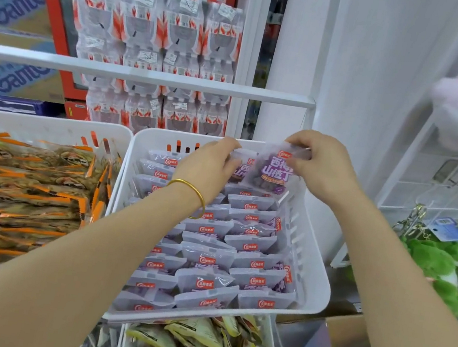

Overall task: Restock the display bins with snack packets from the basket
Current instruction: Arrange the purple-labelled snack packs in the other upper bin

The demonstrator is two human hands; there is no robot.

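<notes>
Currently, the white display bin [319, 294] is nearly filled with overlapping rows of purple packets [207, 257], logos kept uppermost. At its far end one purple, red-logoed snack packet [270, 174] is pinched upright by the right hand [322, 167], probably for slotting. The neighbouring packet [241, 171] is gripped by the left hand [207, 169], fingers curled, seemingly to hold a gap.

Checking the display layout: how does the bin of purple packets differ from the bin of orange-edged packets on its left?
The purple-packet bin holds pale purple packets with red logos, standing in neat overlapping rows; the orange-packet bin holds brownish packets with orange edges, lying in loose flat piles. Both bins are white slotted plastic.
</notes>
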